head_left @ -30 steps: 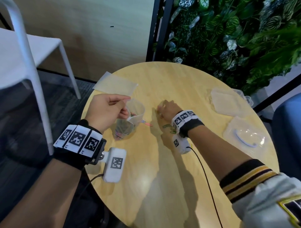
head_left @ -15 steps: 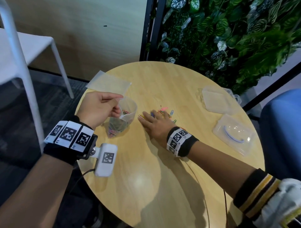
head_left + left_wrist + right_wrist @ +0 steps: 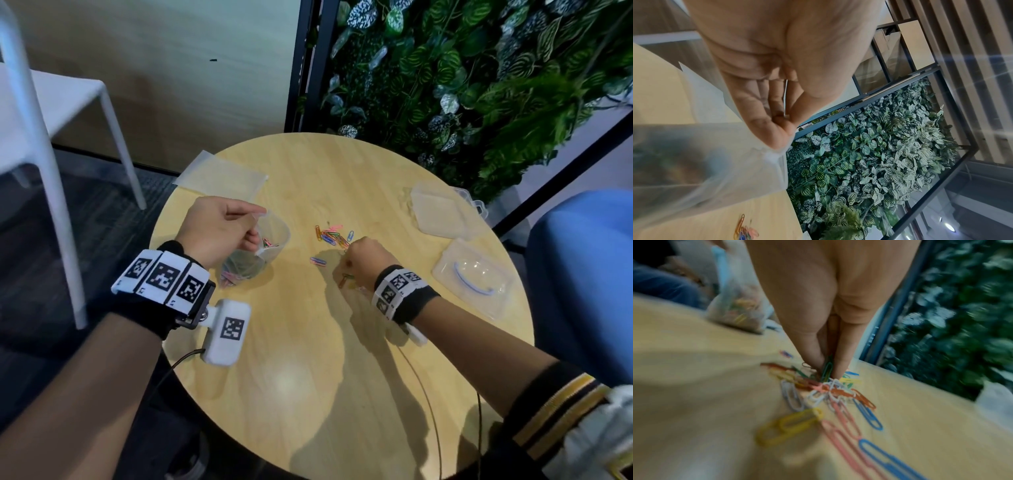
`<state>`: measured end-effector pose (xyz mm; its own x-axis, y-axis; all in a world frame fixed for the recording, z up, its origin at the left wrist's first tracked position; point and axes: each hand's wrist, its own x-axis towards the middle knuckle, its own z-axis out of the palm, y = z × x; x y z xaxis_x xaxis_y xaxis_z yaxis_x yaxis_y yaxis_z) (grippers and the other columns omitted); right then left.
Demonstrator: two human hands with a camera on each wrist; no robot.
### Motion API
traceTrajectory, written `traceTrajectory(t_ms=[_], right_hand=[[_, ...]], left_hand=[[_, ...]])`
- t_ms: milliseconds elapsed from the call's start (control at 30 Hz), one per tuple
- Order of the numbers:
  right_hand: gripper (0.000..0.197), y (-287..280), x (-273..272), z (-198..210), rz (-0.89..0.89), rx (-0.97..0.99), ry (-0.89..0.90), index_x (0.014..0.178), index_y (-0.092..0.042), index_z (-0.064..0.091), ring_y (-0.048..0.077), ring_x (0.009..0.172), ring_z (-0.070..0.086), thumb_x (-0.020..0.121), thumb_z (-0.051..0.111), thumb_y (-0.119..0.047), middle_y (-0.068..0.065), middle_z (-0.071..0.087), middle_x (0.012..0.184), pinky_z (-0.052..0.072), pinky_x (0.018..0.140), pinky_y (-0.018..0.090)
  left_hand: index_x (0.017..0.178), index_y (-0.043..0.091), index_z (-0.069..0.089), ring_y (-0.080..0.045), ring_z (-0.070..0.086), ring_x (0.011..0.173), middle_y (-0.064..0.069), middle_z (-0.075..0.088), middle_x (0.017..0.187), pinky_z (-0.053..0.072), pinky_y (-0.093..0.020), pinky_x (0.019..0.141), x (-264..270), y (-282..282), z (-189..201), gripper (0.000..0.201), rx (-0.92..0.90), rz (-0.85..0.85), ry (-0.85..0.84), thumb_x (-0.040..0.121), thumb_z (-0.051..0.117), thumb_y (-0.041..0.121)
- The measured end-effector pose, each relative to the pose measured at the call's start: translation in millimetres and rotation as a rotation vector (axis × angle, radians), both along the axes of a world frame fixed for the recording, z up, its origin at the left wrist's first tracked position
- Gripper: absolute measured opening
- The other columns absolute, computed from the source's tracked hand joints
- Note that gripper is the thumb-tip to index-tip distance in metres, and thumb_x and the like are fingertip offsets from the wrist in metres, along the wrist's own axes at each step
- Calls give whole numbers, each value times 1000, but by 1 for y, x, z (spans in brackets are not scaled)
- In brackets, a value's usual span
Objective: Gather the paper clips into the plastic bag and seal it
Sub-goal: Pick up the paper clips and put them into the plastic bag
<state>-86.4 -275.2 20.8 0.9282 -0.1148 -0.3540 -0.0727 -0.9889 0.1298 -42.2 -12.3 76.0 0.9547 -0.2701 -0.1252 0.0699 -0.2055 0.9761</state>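
The left hand pinches the rim of the plastic bag, which stands open on the round table. Just beside the bag, the right hand pinches a green clip from the paper clips pile.

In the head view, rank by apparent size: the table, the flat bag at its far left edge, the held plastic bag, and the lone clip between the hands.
1. Table
2. Flat bag
3. Held plastic bag, partly hidden by the left hand, so its place against the flat bag is unsure
4. Lone paper clip
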Motion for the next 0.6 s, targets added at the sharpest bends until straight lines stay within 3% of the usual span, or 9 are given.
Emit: traceTrajectory(t_ms=[100, 200, 300, 367, 500, 600], right_hand=[[17, -23, 2, 6, -239, 277, -203, 89, -9, 79, 23, 79, 69, 83, 65, -14, 6, 76, 85, 56, 70, 29], [7, -41, -6, 17, -650, 790, -376, 83, -9, 80, 19, 72, 71, 79, 75, -13, 6, 75, 78, 59, 68, 26], [16, -38, -14, 37, -934, 1508, -358, 93, 9, 71, 27, 85, 73, 80, 74, 0, 23, 71, 97, 60, 75, 27], [17, -26, -17, 52, -924, 1738, -259, 101, 12, 66, 23, 87, 73, 85, 65, 5, 23, 70, 102, 59, 74, 21], [20, 7, -18, 75, -724, 1700, -72, 102, 13, 67, 24, 89, 72, 82, 67, 7, 22, 72, 97, 59, 79, 24], [14, 27, -12, 70, -553, 1370, -67, 92, 4, 75, 28, 90, 73, 79, 75, 0, 21, 74, 92, 58, 87, 35]], left_hand=[[100, 11, 74, -17, 67, 57, -14, 70, 73, 61, -27, 63, -2, -8, -1, 19, 14, -15, 2, 95, 58, 1], [99, 11, 74, -19, 67, 59, -14, 70, 72, 61, -29, 66, -4, -18, 0, 17, 23, -41, 16, 95, 59, 3], [100, 9, 74, -21, 68, 60, -13, 69, 70, 62, -31, 68, -6, -30, 0, 17, 18, -74, 33, 95, 59, 3], [102, 8, 74, -21, 68, 59, -12, 69, 69, 61, -31, 67, -9, -37, -2, 17, 19, -99, 43, 94, 60, 3], [103, 6, 72, -21, 68, 58, -12, 68, 69, 60, -28, 65, -18, -51, -5, 16, 0, -127, 59, 95, 59, 2], [104, 7, 72, -22, 68, 61, -11, 68, 69, 61, -28, 67, -23, -56, -4, 16, -16, -137, 61, 96, 59, 5]])
